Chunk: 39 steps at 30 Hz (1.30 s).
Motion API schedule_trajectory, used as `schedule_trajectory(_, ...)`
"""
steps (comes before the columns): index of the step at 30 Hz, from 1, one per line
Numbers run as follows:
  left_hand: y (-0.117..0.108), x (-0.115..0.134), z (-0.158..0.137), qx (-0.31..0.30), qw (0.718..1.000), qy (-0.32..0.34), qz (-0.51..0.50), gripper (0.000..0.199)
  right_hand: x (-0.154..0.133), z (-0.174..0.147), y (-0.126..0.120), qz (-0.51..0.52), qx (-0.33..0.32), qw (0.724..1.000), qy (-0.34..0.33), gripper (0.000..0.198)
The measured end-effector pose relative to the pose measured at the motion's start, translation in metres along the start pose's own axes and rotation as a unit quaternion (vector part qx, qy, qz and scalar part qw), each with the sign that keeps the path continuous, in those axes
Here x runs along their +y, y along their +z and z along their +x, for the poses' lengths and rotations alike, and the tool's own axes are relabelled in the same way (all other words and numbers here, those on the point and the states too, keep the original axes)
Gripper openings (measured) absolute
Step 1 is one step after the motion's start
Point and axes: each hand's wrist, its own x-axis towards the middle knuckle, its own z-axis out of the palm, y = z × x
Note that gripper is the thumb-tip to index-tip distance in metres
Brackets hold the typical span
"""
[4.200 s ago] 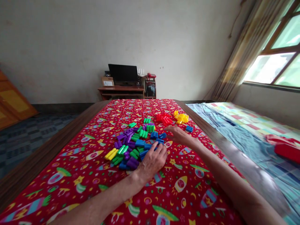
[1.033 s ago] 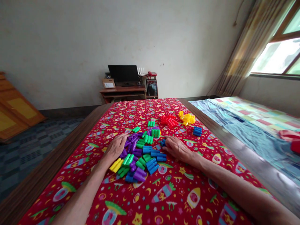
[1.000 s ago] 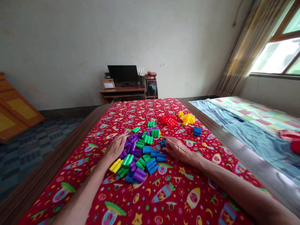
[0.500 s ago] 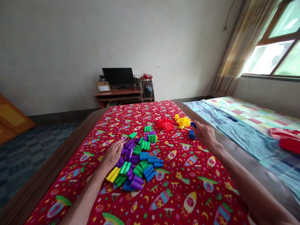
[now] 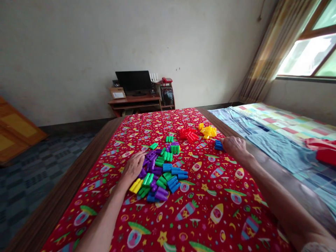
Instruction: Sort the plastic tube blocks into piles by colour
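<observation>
My left hand lies with fingers stretched out along the left edge of a mixed pile, its fingertips at the purple blocks. Green blocks, blue blocks and a yellow block lie in the same pile. At the right side of the cloth, my right hand is closed, its fingertips at a blue block. The hand partly hides what is there. Beyond it are a heap of red blocks and a heap of yellow blocks.
A red patterned cloth covers the dark wooden table. To the right is a bed with a checked sheet. Against the far wall, a desk holds a monitor and a red telephone.
My right hand has lowered a blue block toward the blue one on the cloth. My left hand stays beside the pile. The camera view has shifted slightly.
</observation>
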Motion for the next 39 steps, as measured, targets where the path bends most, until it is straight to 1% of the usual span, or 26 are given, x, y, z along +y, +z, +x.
schedule_trajectory(2, 0.0, 0.0, 0.0, -0.002, 1.0, -0.002, 0.002, 0.053, -0.018, -0.01, -0.012, -0.015, -0.013, 1.0, 0.004, 0.047)
schedule_trajectory(3, 0.001, 0.001, 0.0, -0.003, 1.0, -0.003, 0.003, 0.053, -0.031, -0.017, -0.014, -0.011, -0.019, 1.0, -0.016, 0.044)
schedule_trajectory(5, 0.001, 0.001, 0.0, -0.002, 1.0, -0.004, 0.004, 0.053, -0.06, -0.032, -0.01, 0.035, -0.028, 0.99, -0.132, 0.037)
schedule_trajectory(6, 0.001, 0.002, -0.001, 0.0, 1.0, -0.005, 0.004, 0.053, -0.076, -0.04, -0.003, 0.084, -0.033, 0.97, -0.225, 0.032)
schedule_trajectory(7, 0.001, 0.002, -0.001, 0.001, 1.0, -0.005, 0.004, 0.052, -0.091, -0.048, 0.006, 0.137, -0.014, 0.942, -0.306, 0.03)
schedule_trajectory(8, 0.001, 0.002, -0.001, 0.003, 1.0, -0.005, 0.003, 0.051, -0.105, -0.055, 0.016, 0.172, 0.008, 0.912, -0.372, 0.035)
schedule_trajectory(9, 0.001, 0.003, -0.001, 0.006, 1.0, -0.004, 0.002, 0.05, -0.116, -0.062, 0.027, 0.186, 0.029, 0.889, -0.417, 0.045)
schedule_trajectory(11, 0.001, 0.003, -0.001, 0.008, 1.0, -0.003, -0.001, 0.049, -0.132, -0.07, 0.045, 0.175, 0.042, 0.863, -0.473, 0.053)
schedule_trajectory(13, 0.001, 0.002, -0.001, 0.007, 1.0, -0.003, -0.002, 0.05, -0.138, -0.072, 0.054, 0.163, 0.04, 0.852, -0.496, 0.053)
schedule_trajectory(15, 0.002, 0.001, -0.001, 0.003, 1.0, -0.001, -0.001, 0.052, -0.136, -0.069, 0.055, 0.172, 0.032, 0.848, -0.5, 0.05)
schedule_trajectory(17, 0.002, 0.001, -0.001, 0.004, 1.0, 0.002, 0.0, 0.053, -0.127, -0.063, 0.051, 0.19, 0.028, 0.854, -0.483, 0.05)
schedule_trajectory(19, 0.001, 0.0, -0.001, 0.006, 1.0, 0.004, 0.002, 0.052, -0.113, -0.054, 0.048, 0.192, 0.042, 0.873, -0.447, 0.054)
schedule_trajectory(22, 0.0, 0.0, -0.001, 0.001, 1.0, 0.007, 0.007, 0.051, -0.085, -0.037, 0.044, 0.151, 0.083, 0.911, -0.374, 0.061)
schedule_trajectory(25, -0.002, -0.001, 0.0, -0.008, 1.0, 0.006, 0.011, 0.052, -0.051, -0.019, 0.042, 0.093, 0.099, 0.947, -0.291, 0.056)
schedule_trajectory(27, -0.002, -0.002, 0.0, -0.011, 1.0, 0.005, 0.011, 0.052, -0.028, -0.01, 0.042, 0.074, 0.091, 0.958, -0.26, 0.048)
schedule_trajectory(29, -0.001, -0.003, -0.001, -0.006, 1.0, 0.003, 0.009, 0.052, -0.011, -0.003, 0.042, 0.071, 0.075, 0.961, -0.256, 0.038)
schedule_trajectory(31, 0.0, -0.004, -0.001, 0.003, 1.0, 0.002, 0.007, 0.051, 0.001, 0.001, 0.044, 0.072, 0.063, 0.961, -0.259, 0.029)
schedule_trajectory(35, -0.001, -0.003, -0.002, -0.003, 1.0, 0.001, 0.007, 0.052, 0.011, 0.005, 0.044, 0.058, 0.058, 0.961, -0.264, 0.014)
schedule_trajectory(37, -0.002, -0.002, -0.002, -0.008, 1.0, -0.001, 0.008, 0.053, 0.01, 0.005, 0.039, 0.053, 0.076, 0.959, -0.266, 0.011)
schedule_trajectory(39, -0.003, -0.001, -0.002, -0.008, 1.0, -0.001, 0.007, 0.054, 0.005, 0.003, 0.032, 0.064, 0.104, 0.954, -0.274, 0.018)
